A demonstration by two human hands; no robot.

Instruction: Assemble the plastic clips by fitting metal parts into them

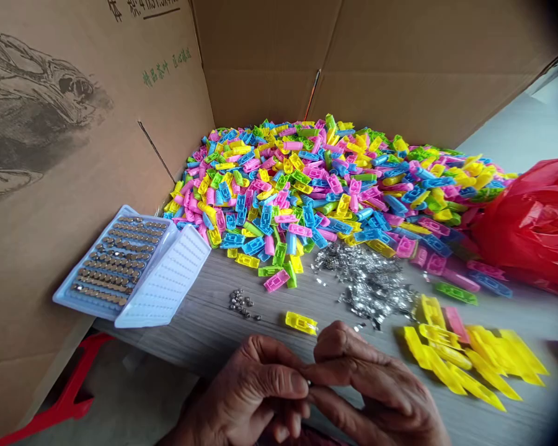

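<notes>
My left hand (260,390) and my right hand (376,384) meet close to the table's front edge. Both are closed, their fingertips pinched together around a tiny shiny metal piece (309,383); most of it is hidden by the fingers. Just beyond the fingertips lies one yellow plastic casing (301,323), its hollow side facing up. A few small round button cells (242,302) are scattered to the left of that casing. Behind my right hand spreads a heap of thin silvery metal strips (376,282).
A large heap of pink, blue, green and yellow plastic casings (279,192) fills the back, against cardboard walls (376,68). On the left is a blister tray (116,254) with rows of button cells. Yellow pieces (474,359) and a red plastic bag (534,226) are on the right.
</notes>
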